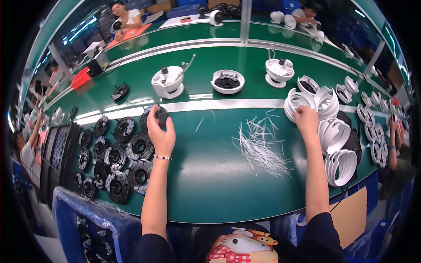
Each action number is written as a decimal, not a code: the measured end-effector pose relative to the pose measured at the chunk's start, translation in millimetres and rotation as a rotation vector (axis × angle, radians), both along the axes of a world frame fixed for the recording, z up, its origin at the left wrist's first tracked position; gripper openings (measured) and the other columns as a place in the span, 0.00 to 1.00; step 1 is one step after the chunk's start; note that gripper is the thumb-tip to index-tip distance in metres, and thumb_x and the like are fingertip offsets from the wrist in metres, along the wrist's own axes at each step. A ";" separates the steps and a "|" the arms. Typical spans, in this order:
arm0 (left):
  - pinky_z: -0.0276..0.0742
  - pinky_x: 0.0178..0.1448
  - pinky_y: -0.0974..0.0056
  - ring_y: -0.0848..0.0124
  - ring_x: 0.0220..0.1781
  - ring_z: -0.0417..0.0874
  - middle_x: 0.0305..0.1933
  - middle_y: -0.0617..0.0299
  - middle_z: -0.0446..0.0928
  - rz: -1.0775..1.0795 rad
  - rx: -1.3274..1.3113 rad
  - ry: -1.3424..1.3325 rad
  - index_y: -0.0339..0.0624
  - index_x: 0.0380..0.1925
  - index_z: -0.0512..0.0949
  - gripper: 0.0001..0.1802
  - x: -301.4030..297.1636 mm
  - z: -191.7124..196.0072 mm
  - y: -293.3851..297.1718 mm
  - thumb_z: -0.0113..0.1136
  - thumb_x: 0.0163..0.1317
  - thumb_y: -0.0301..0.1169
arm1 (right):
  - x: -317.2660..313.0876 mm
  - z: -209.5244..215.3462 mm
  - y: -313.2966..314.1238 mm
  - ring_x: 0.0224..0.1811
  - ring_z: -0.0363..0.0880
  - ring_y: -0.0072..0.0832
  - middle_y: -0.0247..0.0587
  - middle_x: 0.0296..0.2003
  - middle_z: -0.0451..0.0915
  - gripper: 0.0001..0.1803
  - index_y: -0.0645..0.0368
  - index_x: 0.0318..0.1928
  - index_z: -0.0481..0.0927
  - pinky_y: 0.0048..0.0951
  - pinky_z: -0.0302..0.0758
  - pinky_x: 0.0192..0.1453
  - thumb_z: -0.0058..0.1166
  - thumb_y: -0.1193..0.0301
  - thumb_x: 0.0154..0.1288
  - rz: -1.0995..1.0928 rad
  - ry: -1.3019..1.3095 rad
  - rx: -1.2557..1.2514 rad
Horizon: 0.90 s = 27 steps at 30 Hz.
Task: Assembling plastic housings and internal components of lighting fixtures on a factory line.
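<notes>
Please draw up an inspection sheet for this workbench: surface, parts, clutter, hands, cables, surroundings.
Surface: green tabletop, showing glare.
Job's things: black round parts grouped at left; white ring-shaped shells bunched at right.
Clutter: thin white strips heaped loosely between the groups, a few lying apart.
Left hand: open, thumb spread, by a black round part; contact unclear.
Right hand: fingers at a white shell's rim; grip unclear.
Cables: thin dark cord by the table's right front edge.
Surroundings: green strip beyond, bearing white assemblies; blue crate at front left with black parts inside; other people nearby.
</notes>
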<state>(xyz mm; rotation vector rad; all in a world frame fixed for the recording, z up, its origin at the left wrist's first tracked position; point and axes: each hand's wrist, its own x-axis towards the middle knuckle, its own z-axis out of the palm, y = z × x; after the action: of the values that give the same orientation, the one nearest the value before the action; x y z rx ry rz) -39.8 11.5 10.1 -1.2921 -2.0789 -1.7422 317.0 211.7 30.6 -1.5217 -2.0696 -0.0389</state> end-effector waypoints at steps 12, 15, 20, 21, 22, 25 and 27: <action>0.43 0.63 0.38 0.65 0.48 0.72 0.40 0.61 0.74 0.302 -0.830 0.486 0.43 0.40 0.71 0.18 -10.9 -5.1 -24.5 0.54 0.45 0.22 | -92.0 31.7 -187.6 0.18 0.70 0.32 0.35 0.16 0.70 0.05 0.56 0.23 0.74 0.30 0.67 0.20 0.57 0.76 0.42 0.906 0.110 0.193; 0.40 0.61 0.34 0.65 0.47 0.72 0.39 0.63 0.73 0.077 -0.751 0.521 0.47 0.39 0.73 0.18 7.2 2.2 -26.3 0.54 0.44 0.22 | -96.8 15.7 -198.6 0.19 0.71 0.32 0.35 0.18 0.72 0.06 0.57 0.23 0.75 0.29 0.68 0.20 0.59 0.76 0.41 0.940 0.043 0.069; 0.46 0.62 0.39 0.59 0.50 0.70 0.43 0.55 0.72 -0.377 -0.707 0.301 0.42 0.43 0.71 0.23 30.7 30.0 -48.5 0.50 0.41 0.20 | -87.9 12.3 -207.8 0.23 0.69 0.31 0.33 0.15 0.68 0.07 0.57 0.16 0.68 0.31 0.68 0.23 0.52 0.74 0.43 1.141 -0.187 -0.113; 0.52 0.61 0.45 0.58 0.50 0.69 0.44 0.53 0.71 -0.412 -0.600 0.299 0.41 0.44 0.70 0.23 26.0 27.9 -48.7 0.50 0.42 0.20 | -83.1 20.0 -212.2 0.37 0.71 0.35 0.39 0.27 0.74 0.09 0.58 0.25 0.72 0.36 0.71 0.37 0.57 0.68 0.43 1.128 -0.444 -0.358; 0.58 0.60 0.51 0.57 0.51 0.69 0.45 0.51 0.70 -0.445 -0.493 0.297 0.40 0.45 0.69 0.23 20.5 26.6 -46.6 0.51 0.43 0.21 | -84.2 25.9 -213.1 0.37 0.71 0.35 0.39 0.27 0.74 0.09 0.58 0.25 0.72 0.36 0.71 0.37 0.57 0.68 0.43 1.133 -0.448 -0.367; 0.64 0.55 0.59 0.53 0.50 0.68 0.49 0.48 0.68 -0.260 -0.396 0.202 0.36 0.48 0.66 0.25 24.2 18.9 -39.9 0.56 0.47 0.27 | -93.4 33.6 -208.5 0.58 0.52 0.51 0.51 0.57 0.54 0.41 0.57 0.52 0.64 0.53 0.53 0.56 0.64 0.54 0.36 1.048 -0.303 -0.295; 0.65 0.54 0.59 0.53 0.50 0.68 0.49 0.48 0.68 -0.260 -0.505 0.257 0.35 0.49 0.65 0.27 25.4 1.7 -35.0 0.58 0.47 0.29 | -100.5 23.6 -204.8 0.64 0.40 0.58 0.57 0.63 0.42 0.54 0.59 0.59 0.54 0.62 0.41 0.61 0.66 0.49 0.32 0.985 -0.379 -0.432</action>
<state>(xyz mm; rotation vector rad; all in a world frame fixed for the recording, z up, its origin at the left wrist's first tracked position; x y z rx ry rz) -14.5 -23.5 11.8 -1.8767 -2.3593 -1.0672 216.5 6.9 54.2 -0.5471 -3.0643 0.5551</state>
